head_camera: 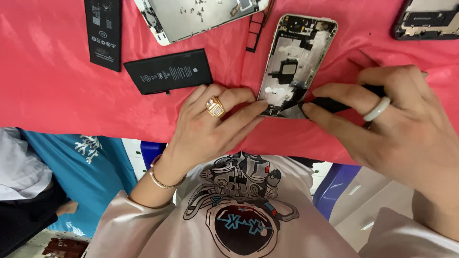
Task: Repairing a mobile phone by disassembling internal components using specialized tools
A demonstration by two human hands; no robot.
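A red cloth (57, 95) covers the bench, and opened phone parts lie spread over it. Near its front edge sits a stripped phone shell (296, 57), silver-rimmed, back down, with its bare inner frame and small black parts showing.

The left hand (210, 124), with a gold ring and a thin bracelet at the wrist, lies flat on the cloth just beside the shell; its fingertips (260, 104) touch the lower left corner of the shell. This hand's grip is open, pressing rather than clasping.

The right hand (382, 124), wearing a pale ring, has its grip closed around a black tool (334, 102), pinched between thumb and fingers. The tool's tip meets the bottom edge of the shell, by the lower right corner.

To the left of the shell lies a black battery (169, 70), slightly tilted, close to the left hand's knuckles but apart from them. A second black battery (103, 31) lies farther left, well apart. A larger opened device (201, 14) shows at the top edge, and another dark phone frame (428, 19) sits at the top right corner. A narrow black strip (256, 31) lies between the large device and the shell.
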